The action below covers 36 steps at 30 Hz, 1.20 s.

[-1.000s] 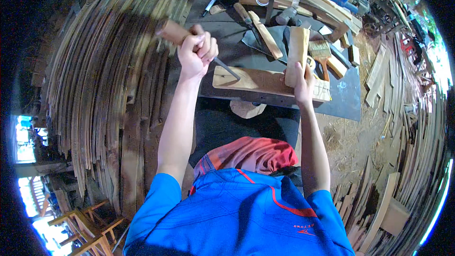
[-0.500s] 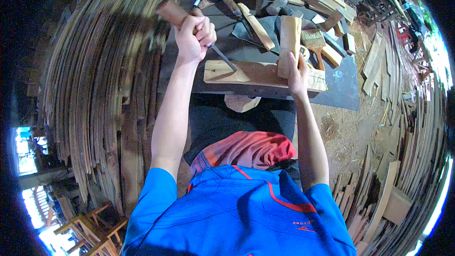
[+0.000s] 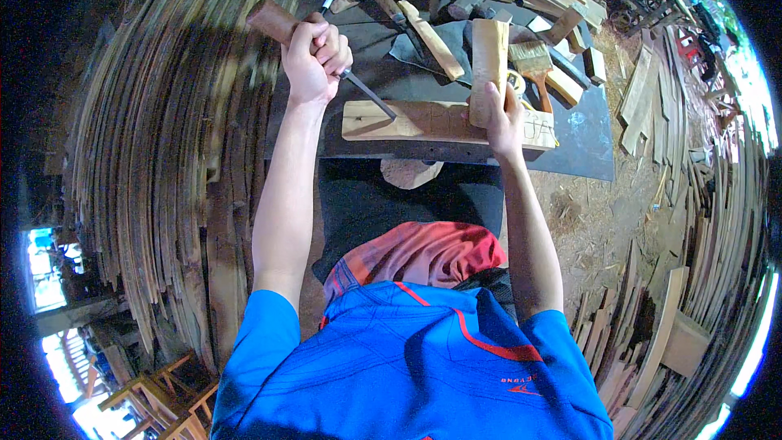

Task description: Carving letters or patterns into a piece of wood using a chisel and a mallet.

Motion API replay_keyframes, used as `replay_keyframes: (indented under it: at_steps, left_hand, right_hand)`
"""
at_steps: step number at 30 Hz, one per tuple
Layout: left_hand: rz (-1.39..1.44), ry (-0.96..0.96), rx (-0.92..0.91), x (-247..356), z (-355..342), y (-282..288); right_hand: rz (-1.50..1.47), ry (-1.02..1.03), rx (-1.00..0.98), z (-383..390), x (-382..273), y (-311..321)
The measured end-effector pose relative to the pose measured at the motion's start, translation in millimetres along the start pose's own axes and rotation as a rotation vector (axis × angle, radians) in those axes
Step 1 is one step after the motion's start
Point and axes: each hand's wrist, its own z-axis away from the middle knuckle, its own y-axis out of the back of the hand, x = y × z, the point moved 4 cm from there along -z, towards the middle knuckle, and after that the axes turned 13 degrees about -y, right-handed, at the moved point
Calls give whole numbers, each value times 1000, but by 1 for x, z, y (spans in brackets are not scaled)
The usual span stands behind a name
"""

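My left hand (image 3: 314, 61) is closed round the wooden handle of a chisel (image 3: 371, 96). The chisel slants down to the right, and its tip meets the top of a pale timber beam (image 3: 366, 121) lying along the near edge of the dark worktable. Pencilled marks show on the beam's right part. In my right hand (image 3: 505, 121) is a thick wooden block (image 3: 490, 65), gripped at its lower end and held upright over the right half of the beam. The block hides part of the beam behind it.
Beyond the beam on the table (image 3: 582, 134) lie a paintbrush (image 3: 531, 63), a wood strip (image 3: 432, 41), a hammer (image 3: 467, 4) and several offcuts. Stacked planks (image 3: 171, 114) rise at the left. Shavings and more boards (image 3: 648, 102) cover the floor at right.
My left hand has shifted slightly left, leaning the chisel a little lower while its tip stays at about the same place on the beam. The whole view has drifted slightly.
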Motion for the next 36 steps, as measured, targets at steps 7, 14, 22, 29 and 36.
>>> replay_keyframes:
  at_steps: [7, 14, 22, 29, 36]
  left_hand:
    - [-4, 3, 5, -4, -3, -2]
    - [-12, 43, -7, -6, -7, 0]
    - [-45, 24, -3, -4, -4, -4]
    - [-39, 24, -59, -6, -5, -10]
    - [-77, 40, -71, -5, -4, -10]
  right_hand:
    - [64, 54, -29, -1, -2, -1]
    - [91, 59, 20, 3, -7, -1]
    - [0, -9, 16, 4, -6, -1]
    - [9, -26, 27, 1, 0, 0]
    - [58, -12, 29, 8, -10, -2]
